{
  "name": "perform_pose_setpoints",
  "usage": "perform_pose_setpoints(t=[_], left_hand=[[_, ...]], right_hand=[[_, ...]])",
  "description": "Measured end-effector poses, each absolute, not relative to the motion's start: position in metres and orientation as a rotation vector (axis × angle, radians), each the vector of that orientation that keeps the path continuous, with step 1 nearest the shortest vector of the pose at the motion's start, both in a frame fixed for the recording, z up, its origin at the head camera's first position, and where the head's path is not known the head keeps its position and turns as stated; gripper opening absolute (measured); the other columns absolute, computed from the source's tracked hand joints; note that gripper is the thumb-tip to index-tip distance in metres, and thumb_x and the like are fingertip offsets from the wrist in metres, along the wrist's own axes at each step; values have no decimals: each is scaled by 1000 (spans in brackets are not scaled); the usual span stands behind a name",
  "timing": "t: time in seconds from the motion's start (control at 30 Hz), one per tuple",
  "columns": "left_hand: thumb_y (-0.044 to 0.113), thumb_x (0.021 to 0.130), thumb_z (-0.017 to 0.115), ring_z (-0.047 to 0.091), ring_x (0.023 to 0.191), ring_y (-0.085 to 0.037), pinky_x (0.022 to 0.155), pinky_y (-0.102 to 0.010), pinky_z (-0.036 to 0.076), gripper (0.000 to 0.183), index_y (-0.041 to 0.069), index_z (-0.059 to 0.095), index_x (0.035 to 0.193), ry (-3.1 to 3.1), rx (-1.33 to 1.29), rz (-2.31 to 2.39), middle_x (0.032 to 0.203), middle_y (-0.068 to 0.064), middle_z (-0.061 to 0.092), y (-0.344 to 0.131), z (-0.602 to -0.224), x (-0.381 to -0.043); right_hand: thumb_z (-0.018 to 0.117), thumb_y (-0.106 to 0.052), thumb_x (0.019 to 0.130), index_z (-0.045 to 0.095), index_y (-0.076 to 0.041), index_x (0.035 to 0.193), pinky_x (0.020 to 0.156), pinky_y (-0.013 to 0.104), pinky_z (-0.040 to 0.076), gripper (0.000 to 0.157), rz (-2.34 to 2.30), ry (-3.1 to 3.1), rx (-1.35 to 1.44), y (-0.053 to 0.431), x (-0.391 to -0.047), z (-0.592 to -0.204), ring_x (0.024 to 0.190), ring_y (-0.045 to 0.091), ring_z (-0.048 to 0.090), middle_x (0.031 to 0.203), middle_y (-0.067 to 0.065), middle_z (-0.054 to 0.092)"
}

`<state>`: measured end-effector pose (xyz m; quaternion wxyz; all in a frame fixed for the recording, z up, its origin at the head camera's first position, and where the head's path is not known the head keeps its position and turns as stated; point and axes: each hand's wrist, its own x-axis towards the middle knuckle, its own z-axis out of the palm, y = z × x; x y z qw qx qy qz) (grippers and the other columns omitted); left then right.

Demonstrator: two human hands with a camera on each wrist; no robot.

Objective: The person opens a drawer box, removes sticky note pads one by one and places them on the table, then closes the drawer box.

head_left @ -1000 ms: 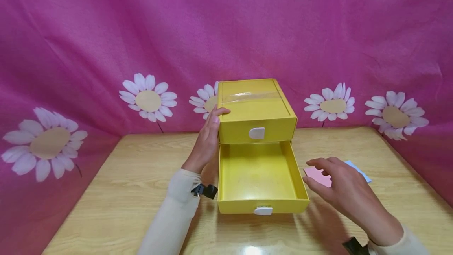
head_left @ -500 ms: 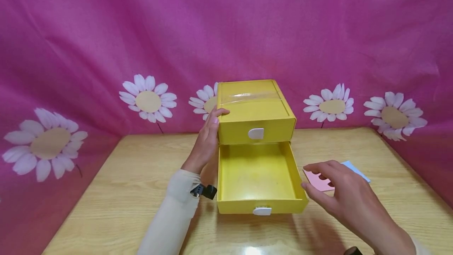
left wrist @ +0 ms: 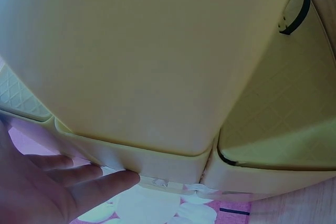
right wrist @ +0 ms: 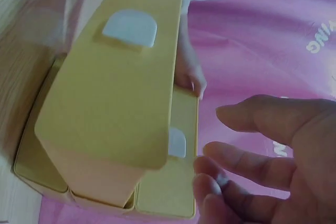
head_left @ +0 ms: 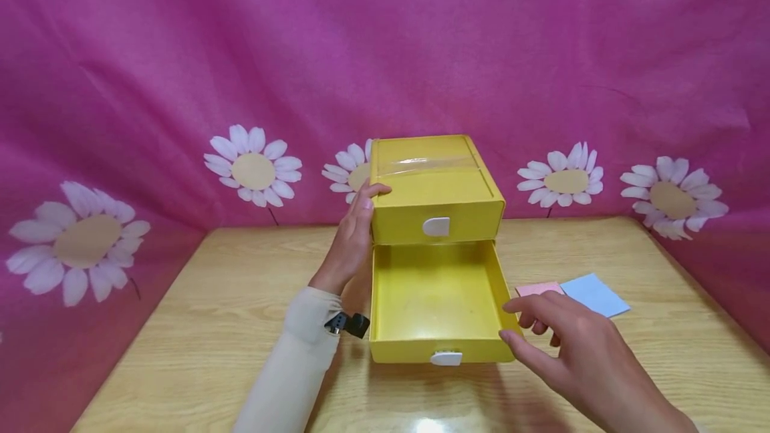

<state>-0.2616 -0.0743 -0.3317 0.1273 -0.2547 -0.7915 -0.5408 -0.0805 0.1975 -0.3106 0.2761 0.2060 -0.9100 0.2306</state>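
Observation:
A yellow two-drawer box [head_left: 433, 182] stands on the table, with clear tape across its top. Its lower drawer [head_left: 397, 351] is pulled well out and nothing lies in it. The upper drawer [head_left: 400, 222], with a white tab handle [head_left: 436, 226], is closed. My left hand [head_left: 347, 242] rests against the box's left side, one finger over the top edge; the left wrist view shows its fingers [left wrist: 107, 188] straight. My right hand [head_left: 580, 346] hovers at the drawer's right front corner, fingers loosely bent and thumb apart, holding nothing. Whether it touches the drawer wall I cannot tell.
Right of the box lie a pink paper square [head_left: 537, 288], partly hidden by my right hand, and a light blue one [head_left: 597, 295]. Behind the wooden table [head_left: 240, 299] hangs a magenta cloth [head_left: 385, 45] printed with daisies.
My right hand has moved left and slightly down, from over the paper squares to the drawer's right front corner. More of the blue square shows. My left hand has stayed in place.

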Motion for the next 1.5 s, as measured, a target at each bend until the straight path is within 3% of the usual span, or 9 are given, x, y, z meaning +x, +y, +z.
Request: perform_pose_setpoints(t=[0.27, 0.63, 0.83, 1.13, 1.37, 1.5], left_hand=[[48, 103, 18, 19, 143, -17, 112, -52, 20, 44, 30, 43, 135, -2284, -755, -1594, 159, 4, 17, -74, -333, -264], [47, 103, 19, 18, 143, -15, 112, -53, 22, 42, 33, 42, 135, -2283, -755, -1593, 159, 7, 18, -74, -333, -263], [48, 103, 19, 18, 143, -14, 112, -53, 21, 43, 33, 43, 135, -2284, -760, -1578, 159, 7, 18, -74, -332, -264], [51, 102, 18, 17, 144, -17, 112, -57, 18, 44, 35, 42, 135, -2301, -743, -1581, 160, 5, 15, -75, -334, -264], [51, 102, 21, 23, 141, -19, 110, -54, 25, 41, 37, 42, 134, -2295, -736, -1621, 159, 8, 15, -76, -335, -264], [50, 102, 20, 21, 142, -18, 111, -54, 24, 42, 35, 43, 134, -2282, -752, -1610, 159, 7, 16, -75, -335, -265]], right_hand=[[85, -9, 66, 66, -26, 97, 58, 10, 41, 39, 723, -2388, 672, 190, -76, -314, 73, 0, 52, 82, -22, 56], [76, -23, 83, 67, -23, 97, 58, 7, 39, 17, 764, -2296, 901, 183, -79, -329, 73, 0, 52, 84, -19, 59], [80, -18, 77, 69, -24, 95, 59, 10, 43, 22, 713, -2525, 858, 176, -76, -329, 68, -6, 49, 80, -24, 56], [74, -24, 85, 71, -22, 104, 51, 15, 42, 19, 733, -2740, 817, 170, -80, -332, 61, -7, 46, 74, -24, 58], [71, -31, 87, 70, -23, 109, 48, 17, 41, 24, 815, -2909, 760, 168, -83, -335, 58, -5, 45, 72, -23, 57], [73, -29, 86, 70, -21, 108, 48, 17, 40, 23, 813, -2874, 790, 168, -85, -338, 57, -5, 43, 72, -23, 56]])
